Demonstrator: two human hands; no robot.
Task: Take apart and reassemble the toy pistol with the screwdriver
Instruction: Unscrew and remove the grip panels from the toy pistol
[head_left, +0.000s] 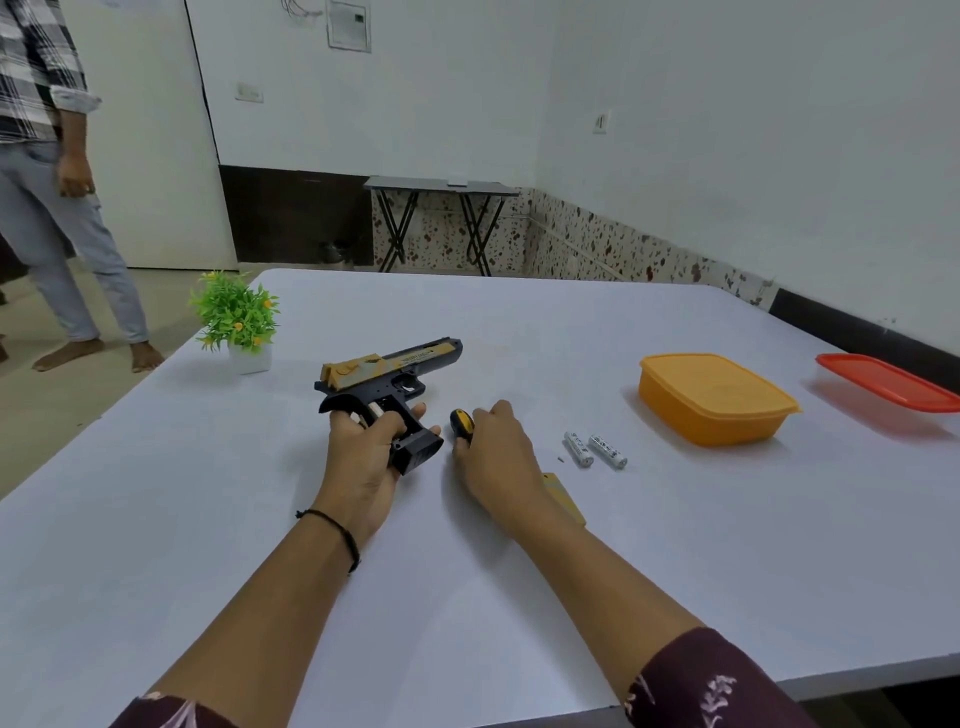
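On the right side of the white table (519, 597) stands an orange box (717, 397) with its lid on, so its contents are hidden. Beyond it, at the table's edge, sits a clear container with a red lid (888, 382), also closed; what it holds cannot be told.

Two batteries (595, 449) lie side by side between the orange box and the right hand (498, 457). Their print is too small to read, as is the line of lettering on the slide of the toy pistol (395, 366).

The pistol is near the table's middle. Its long axis runs left to right, muzzle pointing right and slightly away, with the grip angled down toward the person. The left hand (363, 457) has its fingers curled round that grip. The right hand grips the screwdriver (462, 423), whose yellow-and-black handle end shows beside the thumb. A flat yellow piece (563, 496) lies partly under the right wrist.
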